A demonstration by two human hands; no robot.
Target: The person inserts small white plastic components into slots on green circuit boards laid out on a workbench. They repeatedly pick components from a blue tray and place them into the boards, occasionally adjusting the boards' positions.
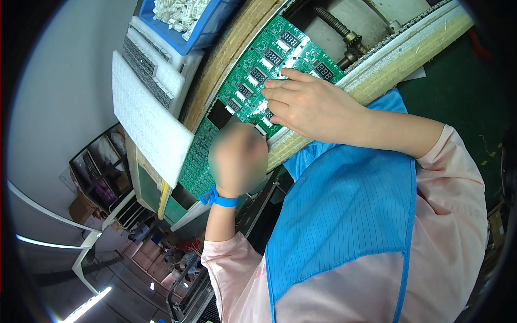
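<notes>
The step in hand looks to be placing or settling parts on the green circuit board (294, 58) at the upper centre of the frame, which lies between the frame's wooden edge and the pale rail (396, 53). Black digit displays (273, 56) line it, with white connectors (253, 80) beside them. The right hand (318, 110) reaches in from the right, palm down; its fingers are spread loosely over the board's near part, hiding some of its face, and I see nothing pinched in them, though whether the tips press or merely rest is hard to tell. The left hand (239, 159), at the board's lower-left end near the centre of the frame, is blurred, so I cannot tell how far its fingers are open or whether they hold anything. Just beyond it, to the left, lies a second green board (195, 168) crowded with small parts. At the upper left, spare displays (141, 63) stand in rows on white foam, near a blue bin (214, 26) of loose white pieces. As I judge it, the next move calls for light, even fingertip pressure straight down, checking that each part sits flush and square without knocking its neighbours askew.
</notes>
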